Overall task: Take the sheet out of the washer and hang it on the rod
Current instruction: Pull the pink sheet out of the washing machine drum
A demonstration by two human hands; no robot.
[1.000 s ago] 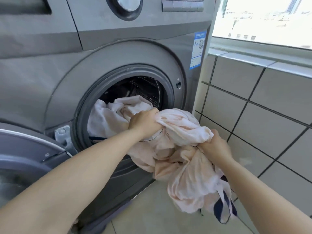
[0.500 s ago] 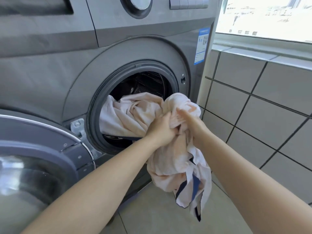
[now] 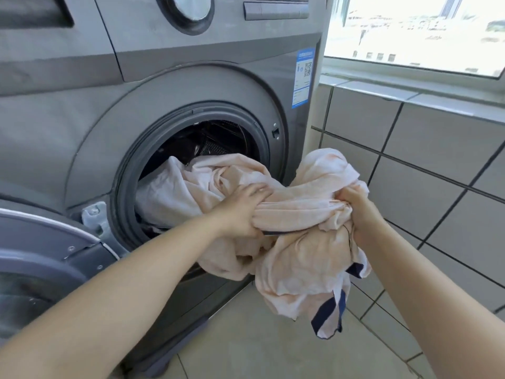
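sheet: half out of the washer drum, twisted rope runs from door opening rightward, tail hangs to floor | change: right hand has pulled away right from half a second ago, so more cloth is out | grips: left hand and right both clamped on sheet | rod not in view

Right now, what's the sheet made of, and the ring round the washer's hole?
The sheet looks like soft woven cloth, probably cotton: matte, crumpled into folds. The ring seems to be grey rubber: dull and ribbed. The washer front looks like painted metal, smooth with a slight sheen.
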